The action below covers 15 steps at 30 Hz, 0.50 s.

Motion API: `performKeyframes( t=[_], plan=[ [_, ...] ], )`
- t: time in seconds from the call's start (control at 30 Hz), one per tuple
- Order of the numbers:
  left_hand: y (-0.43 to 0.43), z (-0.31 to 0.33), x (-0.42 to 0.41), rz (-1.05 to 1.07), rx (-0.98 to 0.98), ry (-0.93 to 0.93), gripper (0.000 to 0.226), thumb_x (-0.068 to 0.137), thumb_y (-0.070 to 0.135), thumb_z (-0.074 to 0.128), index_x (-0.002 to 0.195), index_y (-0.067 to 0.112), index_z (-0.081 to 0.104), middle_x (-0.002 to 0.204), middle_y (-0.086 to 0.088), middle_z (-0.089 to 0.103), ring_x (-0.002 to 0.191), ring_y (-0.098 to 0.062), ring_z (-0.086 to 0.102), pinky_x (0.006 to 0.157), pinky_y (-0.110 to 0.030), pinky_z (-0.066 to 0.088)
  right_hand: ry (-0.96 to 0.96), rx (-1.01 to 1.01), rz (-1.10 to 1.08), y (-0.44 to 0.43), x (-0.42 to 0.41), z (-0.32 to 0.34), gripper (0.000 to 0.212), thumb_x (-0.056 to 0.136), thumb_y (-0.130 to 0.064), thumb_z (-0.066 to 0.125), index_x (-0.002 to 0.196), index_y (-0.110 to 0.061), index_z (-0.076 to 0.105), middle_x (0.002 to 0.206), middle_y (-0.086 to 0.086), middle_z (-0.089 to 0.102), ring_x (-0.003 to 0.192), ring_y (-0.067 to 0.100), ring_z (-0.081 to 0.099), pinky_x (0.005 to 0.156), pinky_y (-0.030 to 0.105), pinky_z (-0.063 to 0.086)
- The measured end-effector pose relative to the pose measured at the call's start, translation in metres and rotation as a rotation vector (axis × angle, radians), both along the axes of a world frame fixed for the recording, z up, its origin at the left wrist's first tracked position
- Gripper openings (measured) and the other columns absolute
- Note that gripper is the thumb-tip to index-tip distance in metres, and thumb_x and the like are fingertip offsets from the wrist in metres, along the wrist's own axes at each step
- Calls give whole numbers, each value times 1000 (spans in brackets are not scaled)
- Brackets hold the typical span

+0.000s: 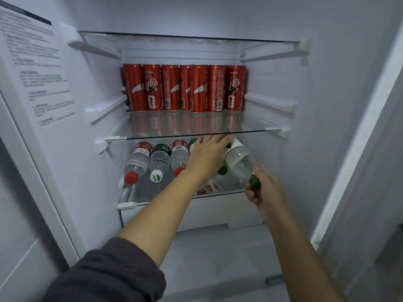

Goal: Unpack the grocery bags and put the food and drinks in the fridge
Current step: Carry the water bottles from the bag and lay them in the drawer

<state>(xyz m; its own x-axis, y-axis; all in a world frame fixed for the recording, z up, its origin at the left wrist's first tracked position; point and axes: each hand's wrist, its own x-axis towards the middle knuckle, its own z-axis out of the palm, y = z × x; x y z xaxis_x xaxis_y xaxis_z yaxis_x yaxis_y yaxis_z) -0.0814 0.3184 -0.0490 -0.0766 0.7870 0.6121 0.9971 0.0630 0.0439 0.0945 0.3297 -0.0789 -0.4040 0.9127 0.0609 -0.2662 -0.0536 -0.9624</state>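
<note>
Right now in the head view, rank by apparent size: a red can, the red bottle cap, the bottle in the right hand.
1. Bottle in the right hand, though it is nearest the camera.
2. Red can, possibly similar really.
3. Red bottle cap.

A dark grey sleeve [113, 277], soft and creased, is pushed up well behind the left grip [206, 155]; the right forearm [301, 253] is bare.
</note>
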Motion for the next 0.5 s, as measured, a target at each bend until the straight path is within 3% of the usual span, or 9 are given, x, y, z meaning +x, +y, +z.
performKeyframes(
  t=[0.13, 0.23, 0.37, 0.5],
  plan=[
    [11, -2, -4, 99, -143, -265, 86, 80, 39, 74, 150, 21, 27, 151, -2, 39, 138, -25, 36, 114, -49, 28, 70, -106, -31, 15, -17, -1, 28, 101, -20, 46, 123, -6, 56, 60, 4, 50, 44, 11, 42, 38, 19, 32],
    [11, -16, -17, 124, -257, -238, 88, 82, 49, 70, 151, 20, 26, 158, -1, 27, 142, -25, 30, 116, -49, 25, 90, -139, -46, 25, -31, -3, 29, 102, -18, 43, 127, -8, 54, 57, 4, 48, 41, 11, 40, 37, 19, 29],
    [9, -34, -32, 110, -283, -214, 79, 83, 56, 66, 147, 21, 35, 153, -1, 36, 141, -23, 31, 114, -45, 25, 84, -102, -29, 34, -45, -6, 30, 104, -16, 37, 125, -36, 47, 59, 4, 49, 45, 12, 41, 39, 21, 30],
    [10, -43, -38, 99, -245, -167, 71, 84, 55, 64, 143, 21, 42, 148, -2, 43, 139, -20, 33, 114, -47, 27, 53, -77, 32, 45, -57, 0, 30, 106, -21, 35, 128, -39, 43, 65, 6, 51, 51, 12, 44, 42, 21, 35]
  ],
)
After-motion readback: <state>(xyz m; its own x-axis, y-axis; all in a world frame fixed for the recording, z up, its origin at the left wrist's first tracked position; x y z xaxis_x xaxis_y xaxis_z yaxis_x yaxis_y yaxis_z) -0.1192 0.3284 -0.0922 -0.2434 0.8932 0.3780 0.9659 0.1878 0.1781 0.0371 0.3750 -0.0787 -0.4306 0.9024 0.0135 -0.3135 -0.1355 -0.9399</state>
